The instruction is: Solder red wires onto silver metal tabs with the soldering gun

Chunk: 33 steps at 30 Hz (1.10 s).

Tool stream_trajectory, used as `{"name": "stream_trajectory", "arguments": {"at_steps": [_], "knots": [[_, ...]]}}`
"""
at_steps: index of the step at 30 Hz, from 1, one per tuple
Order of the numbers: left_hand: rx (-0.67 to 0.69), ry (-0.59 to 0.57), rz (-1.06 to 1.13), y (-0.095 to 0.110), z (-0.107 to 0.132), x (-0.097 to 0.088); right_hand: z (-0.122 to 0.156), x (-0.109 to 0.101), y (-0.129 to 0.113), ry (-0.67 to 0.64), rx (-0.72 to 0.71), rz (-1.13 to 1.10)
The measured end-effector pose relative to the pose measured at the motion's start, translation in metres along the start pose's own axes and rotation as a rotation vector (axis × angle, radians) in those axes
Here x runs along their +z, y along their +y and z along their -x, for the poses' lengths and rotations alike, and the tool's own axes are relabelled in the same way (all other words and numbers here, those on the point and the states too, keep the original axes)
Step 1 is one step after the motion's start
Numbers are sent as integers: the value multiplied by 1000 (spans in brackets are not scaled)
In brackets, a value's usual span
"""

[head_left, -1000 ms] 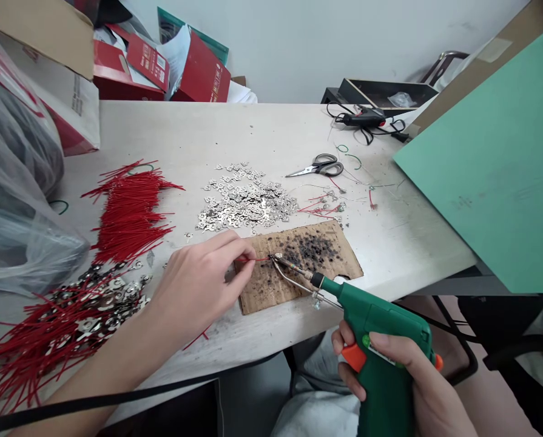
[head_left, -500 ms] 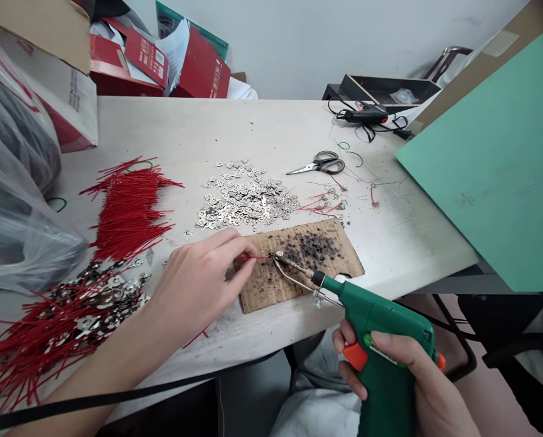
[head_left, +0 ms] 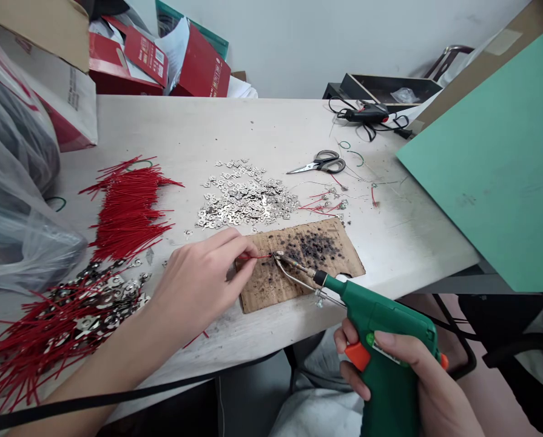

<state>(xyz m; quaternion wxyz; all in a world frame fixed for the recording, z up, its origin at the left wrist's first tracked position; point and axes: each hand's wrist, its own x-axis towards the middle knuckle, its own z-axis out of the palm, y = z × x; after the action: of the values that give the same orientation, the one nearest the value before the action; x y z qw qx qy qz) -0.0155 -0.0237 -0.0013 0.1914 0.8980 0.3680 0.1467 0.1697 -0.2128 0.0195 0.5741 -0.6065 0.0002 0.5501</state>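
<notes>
My left hand (head_left: pixel 198 282) rests on the table and pinches a short red wire (head_left: pixel 258 257) whose end lies on a scorched piece of cardboard (head_left: pixel 298 261). My right hand (head_left: pixel 417 388) grips a green soldering gun (head_left: pixel 380 340), one finger on its orange trigger. The gun's metal tip (head_left: pixel 280 257) touches the wire's end, where a small metal tab sits. A pile of loose red wires (head_left: pixel 130 206) lies left of my hand. A heap of silver metal tabs (head_left: pixel 244 200) lies behind the cardboard.
Finished red wires with tabs (head_left: pixel 62 321) are heaped at the near left beside a plastic bag (head_left: pixel 16 200). Scissors (head_left: pixel 319 164) and a black tool with cable (head_left: pixel 366 113) lie farther back. Red boxes (head_left: pixel 162 60) stand at the rear; a green board (head_left: pixel 494 164) leans at right.
Almost nothing differs: both hands keep their hold, and the soldering gun has shifted very slightly to the right while its tip stays on the wire's end.
</notes>
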Motion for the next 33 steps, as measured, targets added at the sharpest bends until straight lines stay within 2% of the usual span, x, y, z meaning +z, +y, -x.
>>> {"name": "stream_trajectory", "arguments": {"at_steps": [10,33], "knots": [[-5,-1,6,0,2,2,-6,-7,-4,-22,-33,-58],[-5,-4,15,0,1,-1,0,1,-6,-2,10,-4]]}}
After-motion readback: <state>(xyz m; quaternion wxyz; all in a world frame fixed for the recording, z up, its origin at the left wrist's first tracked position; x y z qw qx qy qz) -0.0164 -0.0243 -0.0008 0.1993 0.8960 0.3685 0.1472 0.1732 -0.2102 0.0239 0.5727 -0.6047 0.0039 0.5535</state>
